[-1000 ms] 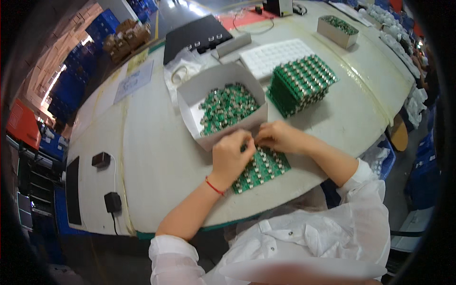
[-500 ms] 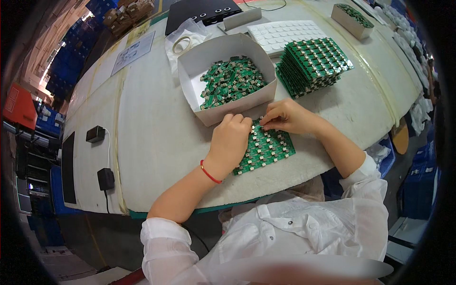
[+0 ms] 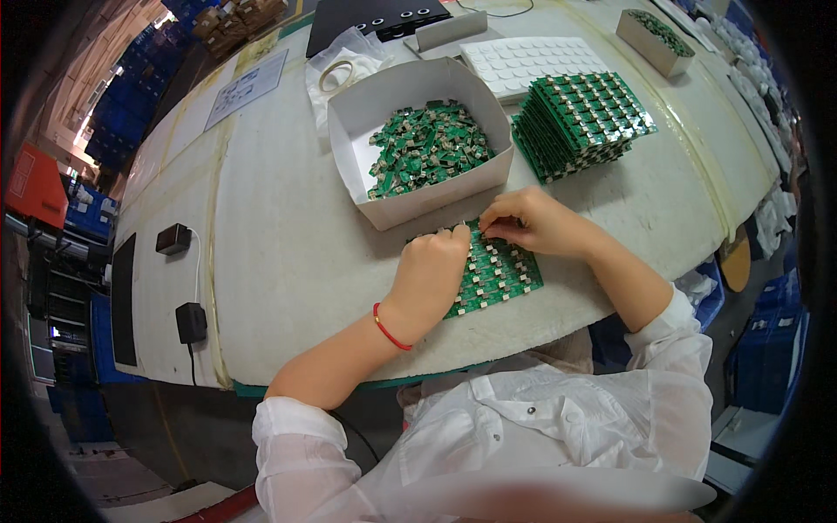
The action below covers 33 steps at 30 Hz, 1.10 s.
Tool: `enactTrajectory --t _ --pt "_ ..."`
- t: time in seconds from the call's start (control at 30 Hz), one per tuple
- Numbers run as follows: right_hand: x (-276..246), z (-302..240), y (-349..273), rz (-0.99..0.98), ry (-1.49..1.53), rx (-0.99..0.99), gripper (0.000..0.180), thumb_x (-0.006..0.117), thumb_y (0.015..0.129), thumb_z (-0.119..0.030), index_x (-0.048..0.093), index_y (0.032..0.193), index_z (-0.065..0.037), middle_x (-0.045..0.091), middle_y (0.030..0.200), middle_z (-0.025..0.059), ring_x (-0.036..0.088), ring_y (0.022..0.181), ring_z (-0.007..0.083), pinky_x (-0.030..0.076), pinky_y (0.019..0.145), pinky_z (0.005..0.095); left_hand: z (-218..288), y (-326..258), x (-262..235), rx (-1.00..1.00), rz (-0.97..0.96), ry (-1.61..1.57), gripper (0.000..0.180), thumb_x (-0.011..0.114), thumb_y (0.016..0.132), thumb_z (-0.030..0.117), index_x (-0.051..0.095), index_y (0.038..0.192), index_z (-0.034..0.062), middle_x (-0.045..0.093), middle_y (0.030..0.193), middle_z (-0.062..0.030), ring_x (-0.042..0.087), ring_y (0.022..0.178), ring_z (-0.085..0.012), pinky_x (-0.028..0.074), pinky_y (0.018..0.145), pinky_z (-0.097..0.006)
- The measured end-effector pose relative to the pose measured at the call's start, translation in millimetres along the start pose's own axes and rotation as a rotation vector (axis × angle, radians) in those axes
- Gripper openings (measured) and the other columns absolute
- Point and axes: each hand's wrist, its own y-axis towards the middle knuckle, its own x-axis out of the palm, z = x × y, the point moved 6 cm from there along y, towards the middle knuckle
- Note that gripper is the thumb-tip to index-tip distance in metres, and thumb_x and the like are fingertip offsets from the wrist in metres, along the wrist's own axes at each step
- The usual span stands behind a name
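Note:
A green circuit board panel [image 3: 501,277] with rows of small metal connectors lies on the table in front of me. My left hand [image 3: 430,266] is closed on the panel's left side, its fingers curled at the far left edge. With thumb and index finger pinched, my right hand [image 3: 529,222] grips the panel's far edge, close to my left fingertips. Just beyond my hands stands a white box [image 3: 436,193] holding a heap of small separated green circuit boards [image 3: 432,148]. To its right rises a stack of green panels [image 3: 584,122].
Behind the stack lies a white tray of round pads [image 3: 532,63]. A smaller box of green pieces [image 3: 656,42] is at the far right. A tape roll [image 3: 336,76] rests on plastic bags. Two black adapters [image 3: 191,322] sit at the left, near a paper sheet [image 3: 248,87].
My left hand has shifted slightly right and turned over the panel, covering more of its left side. My right hand stays pinched at the far edge. The whole view has shifted slightly.

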Motion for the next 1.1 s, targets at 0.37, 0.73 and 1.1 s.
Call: enactTrajectory --t 0.37,0.73,1.1 --pt "19 13 -9 -0.2 1.255 0.517 0.039 0.046 0.103 -0.037 0.058 0.11 -0.001 0.063 0.101 0.0077 0.059 0.087 0.0117 0.047 0.069 0.0217 7 9 -46 0.241 0.539 -0.128 0.011 0.071 0.08 0.018 0.071 0.089 0.0113 0.07 0.082 -0.0025 0.067 0.08 -0.0242 0.054 0.071 -0.036" --pt "-11 32 -12 0.104 1.004 0.567 0.036 0.061 0.096 -0.036 0.064 0.08 -0.004 0.05 0.061 -0.0037 0.047 0.054 0.0104 0.036 0.048 0.0271 9 14 -39 0.219 0.45 -0.157 0.013 0.066 0.086 0.016 0.07 0.096 0.0082 0.068 0.091 -0.0025 0.063 0.09 -0.0245 0.049 0.08 -0.039" --pt "-10 7 -10 -0.075 -0.086 0.179 0.013 0.071 0.082 -0.009 0.064 0.089 -0.002 0.066 0.076 0.0166 0.064 0.068 0.0312 0.05 0.064 0.0395 15 -3 -12 0.008 0.055 -0.024 0.014 0.068 0.084 0.016 0.06 0.084 0.0055 0.061 0.079 -0.0095 0.061 0.079 -0.0284 0.052 0.066 -0.04"
